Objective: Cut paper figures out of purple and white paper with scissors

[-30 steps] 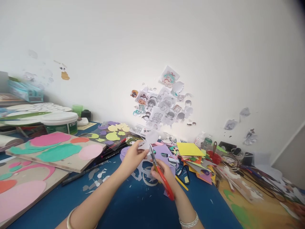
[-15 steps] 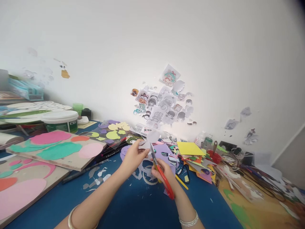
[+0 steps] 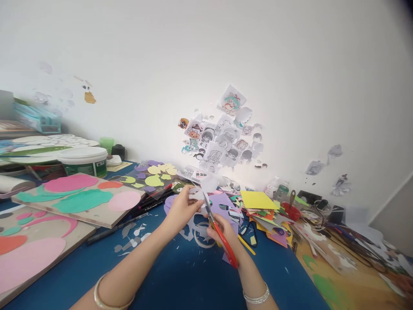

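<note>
My left hand (image 3: 182,208) pinches a small white paper cutout (image 3: 206,186) and holds it up above the blue table (image 3: 180,280). My right hand (image 3: 226,234) grips red-handled scissors (image 3: 222,241); their blades point up and meet the paper's lower edge. Purple paper pieces (image 3: 222,204) and a roll of tape (image 3: 203,237) lie just beyond and under the hands. Each wrist wears a bracelet.
Boards with pink and teal foam shapes (image 3: 77,198) lie at left, with a white tub (image 3: 84,160) behind. Pens (image 3: 129,221) and paper scraps sit left of my hands. A stack of coloured sheets (image 3: 258,204), black scissors (image 3: 250,230) and clutter fill the right. Drawings (image 3: 222,137) hang on the wall.
The hands, paper and scissors stay almost where they were; the scissors have shifted slightly along the paper's edge. The view has drifted a little.
</note>
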Demonstrator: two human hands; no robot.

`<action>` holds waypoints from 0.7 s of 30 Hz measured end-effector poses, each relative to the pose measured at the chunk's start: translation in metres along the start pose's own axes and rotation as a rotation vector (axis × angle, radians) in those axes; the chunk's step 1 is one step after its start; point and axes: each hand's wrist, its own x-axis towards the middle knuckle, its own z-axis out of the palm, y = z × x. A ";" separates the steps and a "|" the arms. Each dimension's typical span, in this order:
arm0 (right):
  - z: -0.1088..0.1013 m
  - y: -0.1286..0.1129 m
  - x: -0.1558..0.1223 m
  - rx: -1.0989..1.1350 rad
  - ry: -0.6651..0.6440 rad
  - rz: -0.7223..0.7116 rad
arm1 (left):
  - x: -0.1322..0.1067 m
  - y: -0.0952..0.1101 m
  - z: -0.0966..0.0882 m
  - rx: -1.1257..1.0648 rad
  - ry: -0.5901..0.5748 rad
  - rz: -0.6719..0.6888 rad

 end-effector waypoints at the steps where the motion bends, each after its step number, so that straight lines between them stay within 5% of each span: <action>1: 0.000 -0.001 0.000 -0.007 0.005 0.000 | 0.000 0.000 0.000 -0.005 0.004 0.001; 21: 0.003 -0.002 0.001 0.018 -0.044 -0.017 | -0.003 0.000 0.007 -0.083 0.023 0.023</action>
